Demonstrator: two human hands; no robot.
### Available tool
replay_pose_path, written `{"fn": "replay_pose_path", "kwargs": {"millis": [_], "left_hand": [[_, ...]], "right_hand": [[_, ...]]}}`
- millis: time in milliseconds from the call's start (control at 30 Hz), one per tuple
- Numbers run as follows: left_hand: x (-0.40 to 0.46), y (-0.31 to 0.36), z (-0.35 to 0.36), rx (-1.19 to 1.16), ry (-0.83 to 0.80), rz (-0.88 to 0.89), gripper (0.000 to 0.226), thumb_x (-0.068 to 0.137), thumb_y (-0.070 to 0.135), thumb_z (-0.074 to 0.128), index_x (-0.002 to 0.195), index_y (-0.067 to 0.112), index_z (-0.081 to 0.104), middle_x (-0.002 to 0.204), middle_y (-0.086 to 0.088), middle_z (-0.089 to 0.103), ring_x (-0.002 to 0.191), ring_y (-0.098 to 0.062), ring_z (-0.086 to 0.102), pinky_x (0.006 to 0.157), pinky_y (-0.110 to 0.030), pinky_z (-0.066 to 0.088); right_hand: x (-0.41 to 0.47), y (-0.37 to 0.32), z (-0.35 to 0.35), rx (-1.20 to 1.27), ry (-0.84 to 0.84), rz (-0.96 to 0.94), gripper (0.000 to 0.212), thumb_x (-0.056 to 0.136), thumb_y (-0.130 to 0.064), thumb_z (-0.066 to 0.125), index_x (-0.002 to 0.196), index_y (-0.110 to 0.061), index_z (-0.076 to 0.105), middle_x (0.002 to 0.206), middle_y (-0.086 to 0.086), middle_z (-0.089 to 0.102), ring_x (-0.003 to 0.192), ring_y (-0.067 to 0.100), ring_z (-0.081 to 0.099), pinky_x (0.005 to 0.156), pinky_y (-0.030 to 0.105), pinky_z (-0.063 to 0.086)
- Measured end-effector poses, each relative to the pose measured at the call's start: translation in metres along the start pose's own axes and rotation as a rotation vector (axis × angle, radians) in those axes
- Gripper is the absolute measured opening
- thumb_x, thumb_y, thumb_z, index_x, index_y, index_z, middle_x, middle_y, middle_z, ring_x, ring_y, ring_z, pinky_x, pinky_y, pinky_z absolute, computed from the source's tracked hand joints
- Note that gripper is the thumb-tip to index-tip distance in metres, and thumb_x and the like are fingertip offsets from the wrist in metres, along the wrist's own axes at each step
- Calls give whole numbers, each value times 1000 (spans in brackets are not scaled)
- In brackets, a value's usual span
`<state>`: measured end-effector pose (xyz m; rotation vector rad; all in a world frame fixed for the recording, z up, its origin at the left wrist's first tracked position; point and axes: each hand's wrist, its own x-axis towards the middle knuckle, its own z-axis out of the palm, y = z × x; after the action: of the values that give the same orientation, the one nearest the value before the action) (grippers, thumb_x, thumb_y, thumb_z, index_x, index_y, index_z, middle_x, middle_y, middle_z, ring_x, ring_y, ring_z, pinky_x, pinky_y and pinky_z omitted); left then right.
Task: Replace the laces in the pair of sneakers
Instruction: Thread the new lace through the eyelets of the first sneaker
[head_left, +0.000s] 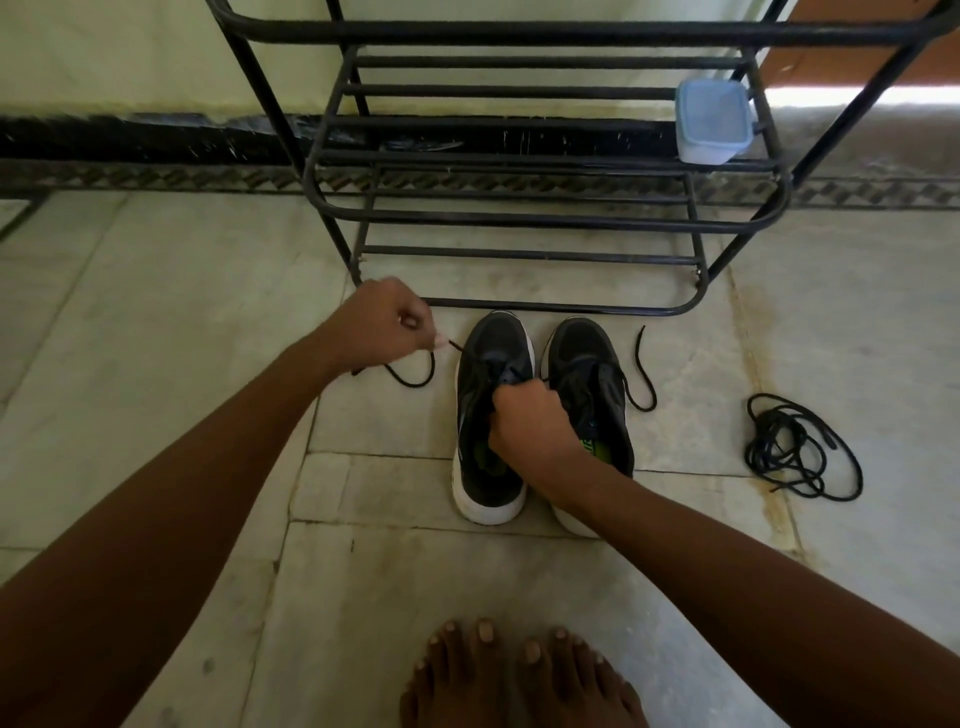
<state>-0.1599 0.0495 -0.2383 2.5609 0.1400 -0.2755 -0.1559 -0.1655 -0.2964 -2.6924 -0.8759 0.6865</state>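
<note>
Sneakers: 2 dark sneakers stood side by side on the floor (156, 312), toes toward the shoe rack (545, 218), heels toward the person; left sneaker (491, 415) and right sneaker (587, 364) were just beside each other.

Left hand: left hand (382, 325) was out to the left of the left sneaker, fingers pinching the black lace end (457, 347), which ran from the eyelets across to it; slack looped on the floor below.

Right hand: right hand (530, 421) was curled over the tongue area of the left sneaker, apparently holding it down; what the fingers gripped I could not tell.

Spare lace: a loose bundle of black lace (800, 447) lay well apart on the right.

Key relation: the sneaker's long axis ran away from the person, while the lace was drawn sideways to the left, so the left hand seemed placed to pull and the right to steady.

Other: a lidded plastic box (714, 122) sat on the rack.
</note>
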Motion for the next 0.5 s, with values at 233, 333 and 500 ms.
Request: {"fn": "replay_pose_path", "kwargs": {"millis": [233,333,500], "left_hand": [[-12,18,-40,-553,21,-11,19,82,11,78,67,2,72,62,-15,57,58,-27,42,58,-28,36],[-18,20,-37,-542,-71,24,15,87,17,76,80,4,78,61,-22,57,54,-28,36,56,-23,37],[-18,28,-41,-434,-117,94,7,89,14,75,89,11,81,75,-25,70,62,-21,60,64,-18,51]], "right_hand": [[2,0,2,-37,13,-27,13,98,-13,57,102,-4,65,92,13,62,85,33,65,84,46,59],[3,3,3,12,34,-30,15,98,-16,57,104,-5,66,97,13,64,84,31,64,84,45,59],[5,16,-14,219,85,-36,16,95,-27,64,99,-12,66,87,6,67,76,22,66,78,41,62]]}}
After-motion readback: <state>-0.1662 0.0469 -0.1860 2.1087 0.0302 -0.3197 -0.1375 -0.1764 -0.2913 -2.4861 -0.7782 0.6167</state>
